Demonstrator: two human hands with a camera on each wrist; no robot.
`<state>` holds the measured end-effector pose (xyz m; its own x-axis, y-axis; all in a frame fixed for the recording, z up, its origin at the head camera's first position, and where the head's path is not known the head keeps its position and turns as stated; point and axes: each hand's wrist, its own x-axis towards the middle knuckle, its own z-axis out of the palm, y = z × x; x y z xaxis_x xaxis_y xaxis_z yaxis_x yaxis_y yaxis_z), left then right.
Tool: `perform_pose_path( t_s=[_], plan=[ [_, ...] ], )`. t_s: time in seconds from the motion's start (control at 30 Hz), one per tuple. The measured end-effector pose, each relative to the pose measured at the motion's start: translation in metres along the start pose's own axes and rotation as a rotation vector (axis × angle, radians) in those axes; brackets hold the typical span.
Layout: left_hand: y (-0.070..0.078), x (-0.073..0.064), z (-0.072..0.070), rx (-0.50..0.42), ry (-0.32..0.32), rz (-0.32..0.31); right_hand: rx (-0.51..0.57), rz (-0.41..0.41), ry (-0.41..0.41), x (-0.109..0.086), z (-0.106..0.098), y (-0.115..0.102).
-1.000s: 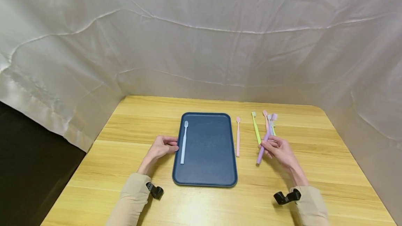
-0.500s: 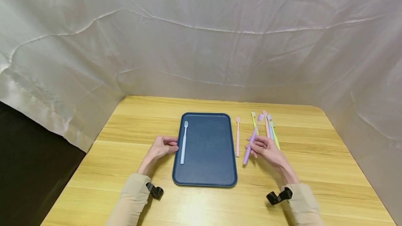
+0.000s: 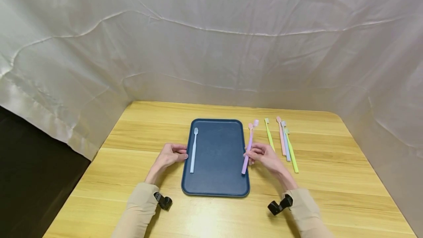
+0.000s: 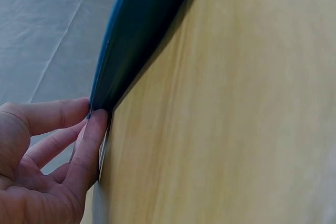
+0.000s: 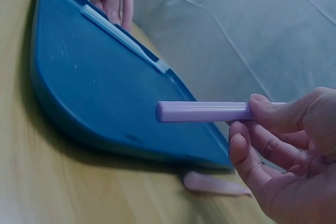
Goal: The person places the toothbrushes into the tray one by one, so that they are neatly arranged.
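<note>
A light blue toothbrush (image 3: 193, 151) lies along the left side of the dark blue tray (image 3: 218, 190). At the tray's left rim my left hand (image 3: 170, 156) pinches the edge between thumb and fingers, as the left wrist view shows close up. My right hand (image 3: 266, 157) holds a purple toothbrush (image 3: 245, 165) by its handle, thumb against fingers, over the tray's right rim. In the right wrist view the handle (image 5: 205, 112) points out over the tray, above the surface. Beneath it on the table is a pink toothbrush (image 3: 250, 126), largely covered in the head view.
To the right on the wooden table (image 3: 330, 164) lie a yellow-green toothbrush (image 3: 269, 135), another pink toothbrush (image 3: 282, 139), a blue-lilac toothbrush (image 3: 286, 144) and a second yellow-green toothbrush (image 3: 292, 153). A pale cloth curtain (image 3: 211, 58) hangs behind and at the sides.
My right hand has carried the purple toothbrush leftward, from the group on the right to the tray's right rim. The left hand and the tray have stayed in place.
</note>
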<state>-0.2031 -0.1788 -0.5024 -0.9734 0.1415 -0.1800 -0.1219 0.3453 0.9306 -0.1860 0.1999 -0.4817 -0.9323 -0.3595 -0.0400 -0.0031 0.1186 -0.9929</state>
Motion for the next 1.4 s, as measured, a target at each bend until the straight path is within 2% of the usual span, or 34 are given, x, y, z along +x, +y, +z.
perform_pose_path(
  t_s=[0.27, 0.5, 0.73, 1.4],
  plan=[
    [0.0, 0.0, 0.0, 0.006, 0.003, 0.0, -0.026, 0.049, -0.023, 0.013, 0.018, -0.003],
    [0.004, -0.002, 0.001, -0.005, -0.003, 0.01, 0.024, 0.014, -0.068, 0.025, 0.034, -0.005],
    [0.001, 0.0, 0.0, -0.004, 0.001, 0.01, 0.027, 0.01, -0.066, 0.037, 0.048, -0.003],
    [0.001, 0.0, -0.001, -0.011, 0.002, 0.001, 0.068, 0.067, -0.061, 0.059, 0.085, 0.004]
  ],
)
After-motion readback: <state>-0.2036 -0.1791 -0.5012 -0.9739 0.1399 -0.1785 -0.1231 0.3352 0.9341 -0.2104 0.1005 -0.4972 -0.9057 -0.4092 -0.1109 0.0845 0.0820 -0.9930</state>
